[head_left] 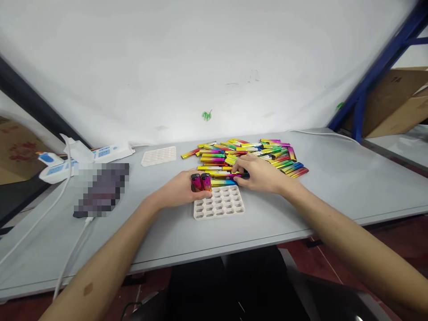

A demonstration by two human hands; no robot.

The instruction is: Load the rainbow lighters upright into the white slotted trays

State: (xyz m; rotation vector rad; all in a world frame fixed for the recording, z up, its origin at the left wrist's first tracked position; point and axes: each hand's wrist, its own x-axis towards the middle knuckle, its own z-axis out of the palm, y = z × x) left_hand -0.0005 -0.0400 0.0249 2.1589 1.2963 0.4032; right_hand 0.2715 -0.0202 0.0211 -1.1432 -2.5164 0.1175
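Note:
Two shiny pink lighters [201, 182] stand upright side by side in my left hand [179, 189], which is closed round them above the left edge of a white tray [219, 208]. The tray has rows of oval holes. My right hand [259, 174] pinches a purple and yellow lighter [230, 176] by its dark end, at the front of the pile. Behind both hands lies the pile of metallic rainbow lighters [212, 156], spread loosely on the grey table [160, 240]. My left fingers hide part of the tray's far left corner.
A second white tray [158, 156] lies at the back left. Further left are a power strip [107, 153], a pixelated dark object [103, 189] and a white cable [75, 247]. A white wall [187, 80] rises behind the table; cardboard boxes [394, 98] stand beyond a blue frame [361, 107].

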